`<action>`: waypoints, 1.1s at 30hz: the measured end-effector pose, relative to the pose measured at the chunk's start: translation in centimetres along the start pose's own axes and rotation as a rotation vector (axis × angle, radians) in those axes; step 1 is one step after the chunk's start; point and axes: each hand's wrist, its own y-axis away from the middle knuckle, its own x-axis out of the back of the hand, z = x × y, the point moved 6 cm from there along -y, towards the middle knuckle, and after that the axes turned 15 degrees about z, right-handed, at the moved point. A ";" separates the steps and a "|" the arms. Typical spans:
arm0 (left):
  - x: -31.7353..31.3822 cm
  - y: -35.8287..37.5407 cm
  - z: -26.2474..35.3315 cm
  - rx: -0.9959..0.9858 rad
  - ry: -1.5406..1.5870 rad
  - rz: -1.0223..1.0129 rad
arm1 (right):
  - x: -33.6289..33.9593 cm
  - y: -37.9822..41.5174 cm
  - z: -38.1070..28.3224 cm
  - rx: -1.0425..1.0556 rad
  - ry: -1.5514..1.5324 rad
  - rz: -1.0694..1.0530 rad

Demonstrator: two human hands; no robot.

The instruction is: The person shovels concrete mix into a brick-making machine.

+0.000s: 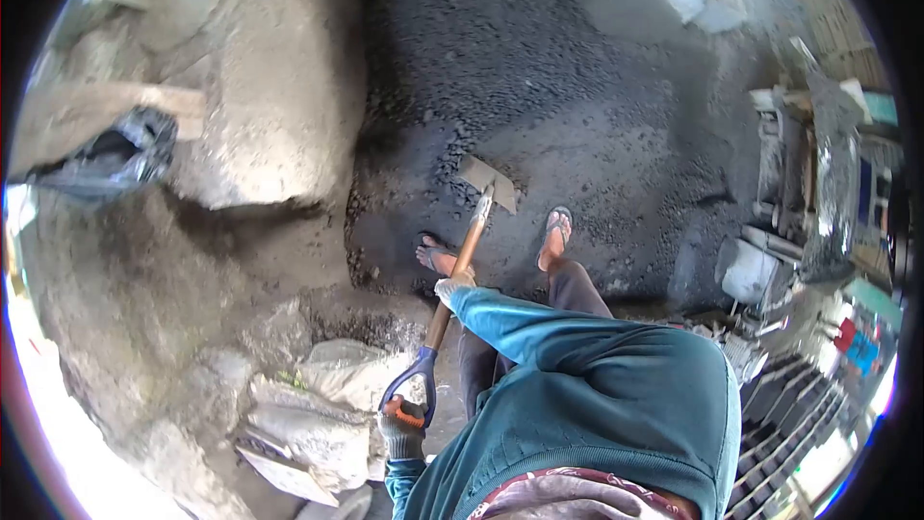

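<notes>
- Gravel (472,29): we see it spread dark and loose beyond the shovel.
- Rock (279,87): we have this pale mass to the left of the shovel.
- Shovel (467,248): we hold it slantwise, its blade down at the gravel's near edge.
- Bag (144,154): black plastic, well left of the shovel.
- Feet (556,231): in sandals, one on each side of the shovel's shaft.
- Left hand (402,421): gloved, our fingers closed around the shovel's blue handle.
- Right hand (452,287): gloved, clasped on the shovel's shaft.
</notes>
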 end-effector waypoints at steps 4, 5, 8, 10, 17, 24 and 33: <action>-1.4 3.4 -2.5 0.221 0.381 0.076 | 12.8 5.0 -0.6 -0.028 -0.105 0.240; -1.8 2.5 -4.5 0.303 0.498 -0.001 | 15.7 5.3 0.4 -0.326 -0.368 0.270; -6.6 -1.1 -6.2 0.267 0.536 -0.090 | 19.9 -1.8 0.3 -0.093 -0.078 0.233; -11.3 -1.2 -2.3 0.232 0.422 0.131 | 19.7 -6.5 -2.1 0.440 0.460 0.143; -2.2 0.4 -3.5 0.396 0.697 0.002 | 13.1 1.4 -6.5 -0.310 -0.264 0.140; -3.5 -4.8 -4.6 0.368 0.770 0.217 | 17.9 -3.7 -14.6 0.213 0.201 0.172; -3.9 -10.0 -3.9 0.460 0.926 0.055 | 11.4 -9.4 -19.9 0.622 0.798 -0.091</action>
